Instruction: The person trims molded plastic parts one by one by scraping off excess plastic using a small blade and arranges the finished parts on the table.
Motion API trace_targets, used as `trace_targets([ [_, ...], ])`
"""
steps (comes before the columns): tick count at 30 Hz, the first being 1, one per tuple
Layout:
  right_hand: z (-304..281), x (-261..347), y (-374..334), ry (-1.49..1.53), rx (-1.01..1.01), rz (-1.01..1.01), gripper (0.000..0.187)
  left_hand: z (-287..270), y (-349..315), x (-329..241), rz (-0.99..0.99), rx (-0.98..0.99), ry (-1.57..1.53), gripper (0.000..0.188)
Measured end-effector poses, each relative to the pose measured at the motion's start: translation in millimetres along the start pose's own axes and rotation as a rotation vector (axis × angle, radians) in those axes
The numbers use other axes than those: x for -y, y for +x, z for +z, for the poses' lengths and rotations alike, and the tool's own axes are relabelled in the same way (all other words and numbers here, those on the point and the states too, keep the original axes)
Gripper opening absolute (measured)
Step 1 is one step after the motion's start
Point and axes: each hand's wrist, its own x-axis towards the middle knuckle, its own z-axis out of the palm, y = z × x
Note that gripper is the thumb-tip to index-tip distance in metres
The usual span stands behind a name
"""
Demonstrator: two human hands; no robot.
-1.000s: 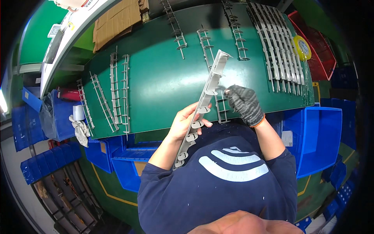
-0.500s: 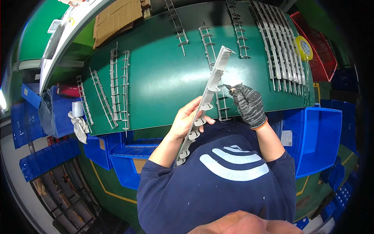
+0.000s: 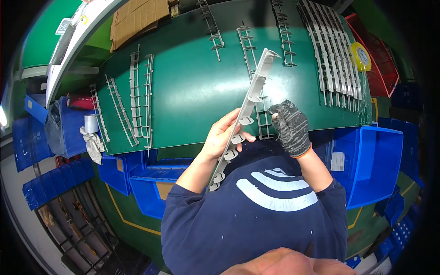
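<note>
A long light-grey plastic strip (image 3: 248,106) with rounded tabs along one side slants up and away in front of my chest. My bare left hand (image 3: 219,140) is wrapped round its middle, fingertips showing at the right edge. To the right of the strip is my right hand (image 3: 292,128), in a dark grey knitted glove, held apart from it. Its fingers are curled closed, and what they may hold is hidden. Beneath the raised strip, a narrow grey ladder-like frame (image 3: 262,120) lies on the green table (image 3: 192,98).
More ladder-like frames (image 3: 149,101) lie at the left and far side. A row of grey strips (image 3: 327,59) and a yellow tape roll (image 3: 361,57) are at the right, beside a red bin (image 3: 382,68). Blue bins (image 3: 376,165) stand along the near edge. Cardboard (image 3: 140,20) lies far left.
My right hand has drawn slightly down, away from the strip, and its fingers have curled in more. The left hand keeps its hold, with the strip shifted slightly.
</note>
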Motion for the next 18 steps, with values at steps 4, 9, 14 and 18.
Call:
trace_targets([
  [4, 3.2, 0.4, -0.4, -0.06, 0.034, -0.024, 0.014, 1.7, 1.5, -0.5, -0.002, -0.001, -0.015, 0.049],
  [9, 4.3, 7.8, 2.2, -0.02, 0.056, -0.005, 0.014, 3.5, 2.6, -2.1, -0.017, 0.009, -0.031, 0.05],
  [14, 7.2, 4.6, 4.8, -0.051, 0.021, 0.009, 0.015, 5.4, 5.6, -2.2, -0.009, -0.011, -0.05, 0.05],
  [18, 9.3, 1.1, 7.2, -0.061, -0.046, 0.012, 0.014, 8.6, 8.5, -8.2, -0.011, 0.01, -0.061, 0.05],
])
